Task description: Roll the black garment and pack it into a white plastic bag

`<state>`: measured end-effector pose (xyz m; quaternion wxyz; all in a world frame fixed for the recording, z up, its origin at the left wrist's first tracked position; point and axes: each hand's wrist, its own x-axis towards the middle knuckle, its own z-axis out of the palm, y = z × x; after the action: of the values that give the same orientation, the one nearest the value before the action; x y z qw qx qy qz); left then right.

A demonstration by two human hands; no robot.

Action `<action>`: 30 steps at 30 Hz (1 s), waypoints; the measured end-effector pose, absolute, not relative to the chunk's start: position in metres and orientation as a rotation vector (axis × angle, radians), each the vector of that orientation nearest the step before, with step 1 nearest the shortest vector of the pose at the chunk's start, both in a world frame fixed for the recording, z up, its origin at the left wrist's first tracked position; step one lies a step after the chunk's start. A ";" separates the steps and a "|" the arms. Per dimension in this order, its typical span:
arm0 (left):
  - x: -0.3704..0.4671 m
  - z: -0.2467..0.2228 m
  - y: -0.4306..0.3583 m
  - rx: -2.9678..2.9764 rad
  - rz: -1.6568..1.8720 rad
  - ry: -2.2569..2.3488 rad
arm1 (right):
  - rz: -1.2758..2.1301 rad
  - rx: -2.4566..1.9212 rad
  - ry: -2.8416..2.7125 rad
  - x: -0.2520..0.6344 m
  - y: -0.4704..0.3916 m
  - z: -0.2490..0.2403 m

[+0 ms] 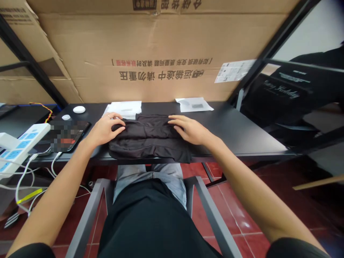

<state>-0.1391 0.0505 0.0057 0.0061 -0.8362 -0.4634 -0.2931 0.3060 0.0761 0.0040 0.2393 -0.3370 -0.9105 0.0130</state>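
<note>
A dark, folded piece of cloth (150, 138) lies at the front of the black table, its near edge hanging slightly over the border. My left hand (106, 128) rests on the cloth's left end, thumb apart from the curved fingers. On the right part of the cloth is my right hand (189, 129), with fingers stretched out and thumb spread from them. Both hands are open, touching the fabric. What kind of garment it is, the folds do not show.
Behind the cloth lie white packets (125, 108) and another white packet (195, 104). A phone (76, 134), a white power strip (25, 143) with cables and a white oval case (79, 109) are at left. Cardboard (161, 39) walls the back. A person in black (292, 86) is at right.
</note>
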 end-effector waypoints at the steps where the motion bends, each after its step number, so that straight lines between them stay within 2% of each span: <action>1: -0.145 0.004 0.048 -2.620 -0.869 -1.461 | 0.075 -0.908 -2.554 0.306 0.075 0.002; 6: -0.179 0.007 0.029 -2.742 -0.731 -1.523 | 0.158 -0.938 -2.634 0.300 0.068 0.001; 11: -0.198 0.014 0.012 -2.853 -0.634 -1.539 | 0.205 -0.731 -2.610 0.256 0.048 0.014; 18: -0.189 0.017 0.011 -2.702 -0.756 -1.589 | 0.201 -0.597 -2.723 0.188 0.036 0.006; 22: -0.180 0.036 0.011 -2.678 -0.823 -1.546 | 0.159 -0.587 -2.746 0.183 0.038 -0.003; 30: -0.163 0.080 0.011 -2.738 -0.681 -1.519 | 0.202 -0.574 -2.723 0.187 0.037 -0.006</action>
<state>-0.1634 0.0105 0.0795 -0.0315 -0.8541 -0.4737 -0.2126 0.1867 0.0366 -0.0064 0.1749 -0.2024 -0.9609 0.0712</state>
